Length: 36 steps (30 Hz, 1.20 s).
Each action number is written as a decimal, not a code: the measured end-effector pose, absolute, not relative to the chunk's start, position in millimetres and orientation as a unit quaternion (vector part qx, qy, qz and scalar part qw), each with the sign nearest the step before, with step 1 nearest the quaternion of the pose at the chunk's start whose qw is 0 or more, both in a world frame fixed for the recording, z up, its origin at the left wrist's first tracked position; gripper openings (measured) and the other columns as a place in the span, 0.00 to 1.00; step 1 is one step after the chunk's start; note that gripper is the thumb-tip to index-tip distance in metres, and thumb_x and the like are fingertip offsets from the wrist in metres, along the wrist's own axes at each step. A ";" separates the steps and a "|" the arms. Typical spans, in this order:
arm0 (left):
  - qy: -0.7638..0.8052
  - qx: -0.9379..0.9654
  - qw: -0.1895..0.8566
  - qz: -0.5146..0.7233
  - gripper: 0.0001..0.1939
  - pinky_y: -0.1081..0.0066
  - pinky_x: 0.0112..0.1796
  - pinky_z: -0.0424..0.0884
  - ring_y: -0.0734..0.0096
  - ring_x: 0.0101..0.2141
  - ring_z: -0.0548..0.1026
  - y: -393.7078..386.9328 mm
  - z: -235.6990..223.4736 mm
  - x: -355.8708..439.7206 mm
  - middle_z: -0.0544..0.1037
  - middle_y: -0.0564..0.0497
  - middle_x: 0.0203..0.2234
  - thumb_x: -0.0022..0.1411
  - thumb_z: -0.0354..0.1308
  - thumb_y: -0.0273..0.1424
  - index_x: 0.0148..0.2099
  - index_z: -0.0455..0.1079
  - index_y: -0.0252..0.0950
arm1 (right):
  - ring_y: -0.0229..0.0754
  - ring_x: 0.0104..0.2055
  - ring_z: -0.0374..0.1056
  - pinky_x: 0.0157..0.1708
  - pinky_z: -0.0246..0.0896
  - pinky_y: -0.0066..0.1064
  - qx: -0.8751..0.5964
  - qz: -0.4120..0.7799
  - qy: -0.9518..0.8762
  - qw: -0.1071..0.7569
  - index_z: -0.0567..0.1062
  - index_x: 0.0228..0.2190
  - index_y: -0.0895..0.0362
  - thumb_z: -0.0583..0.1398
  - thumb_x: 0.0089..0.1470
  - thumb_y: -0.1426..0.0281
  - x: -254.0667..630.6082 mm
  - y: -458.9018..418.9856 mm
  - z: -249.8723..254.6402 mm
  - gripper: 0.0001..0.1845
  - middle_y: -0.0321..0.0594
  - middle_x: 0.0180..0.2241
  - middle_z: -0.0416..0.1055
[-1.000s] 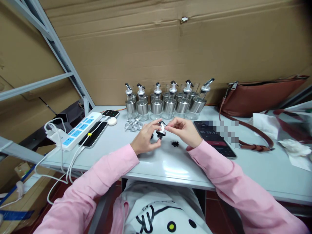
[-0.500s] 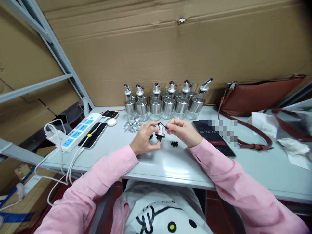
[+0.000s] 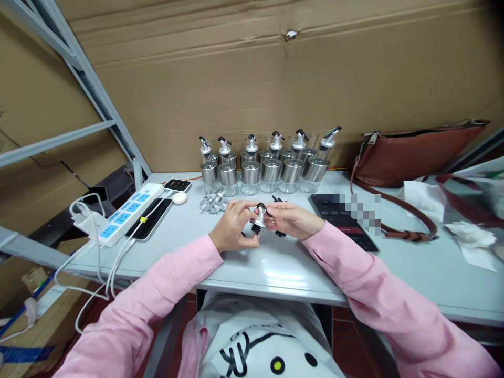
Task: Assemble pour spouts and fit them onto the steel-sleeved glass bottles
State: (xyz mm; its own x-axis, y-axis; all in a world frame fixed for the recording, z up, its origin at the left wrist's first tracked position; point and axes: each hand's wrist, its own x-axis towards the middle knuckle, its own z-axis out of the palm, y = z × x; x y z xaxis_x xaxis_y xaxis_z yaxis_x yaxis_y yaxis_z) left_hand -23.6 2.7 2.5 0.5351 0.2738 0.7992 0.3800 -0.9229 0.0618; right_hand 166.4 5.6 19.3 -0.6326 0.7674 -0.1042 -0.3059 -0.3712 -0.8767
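Observation:
My left hand holds a bottle pour spout between thumb and fingers, just above the table. The spout has a silver body, a black ribbed stopper pointing down and a black flip cap on top. On its other side, my right hand is closed with its fingertips at the black cap. Small black pieces lie under the right hand, partly hidden by it. Beyond the hands stand glass oil bottles with steel sleeves; several in the front row carry similar spouts.
Clear and silvery ring-like pieces lie left of the hands. Farther left are a power strip with white cables, a phone and a small black-faced device. A tablet, brown bag and tissues are on the right.
My right hand has moved slightly left and down, closer to the spout, and now covers part of the small black pieces. The left hand keeps its hold, with the spout slightly turned.

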 end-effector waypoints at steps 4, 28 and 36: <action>-0.180 -0.872 0.074 -0.449 0.16 0.64 0.40 0.62 0.62 0.41 0.70 2.5 2.2 -23.3 0.71 0.44 0.41 0.44 0.53 0.28 0.39 0.58 0.37 | 0.30 0.26 0.61 0.29 0.57 0.25 -0.251 0.794 -0.442 0.334 0.77 0.31 0.61 0.68 0.40 0.67 166.1 5.6 17.1 0.14 0.36 0.27 0.70; -0.182 -0.853 0.133 -0.471 0.13 0.63 0.41 0.60 0.71 0.33 0.69 5.7 -3.9 -22.1 0.67 0.43 0.48 0.51 0.59 0.30 0.37 0.57 0.38 | 0.34 0.31 0.65 0.32 0.60 0.27 -0.238 0.754 -0.486 0.373 0.76 0.31 0.59 0.67 0.42 0.60 156.6 2.8 12.3 0.17 0.38 0.30 0.72; -0.215 -0.860 0.101 -0.451 0.13 0.62 0.43 0.61 0.65 0.40 0.70 3.4 1.2 -21.4 0.69 0.43 0.45 0.57 0.59 0.37 0.38 0.59 0.38 | 0.36 0.27 0.66 0.27 0.60 0.29 -0.240 0.748 -0.493 0.375 0.71 0.27 0.59 0.66 0.41 0.55 147.6 -4.5 19.9 0.20 0.37 0.25 0.69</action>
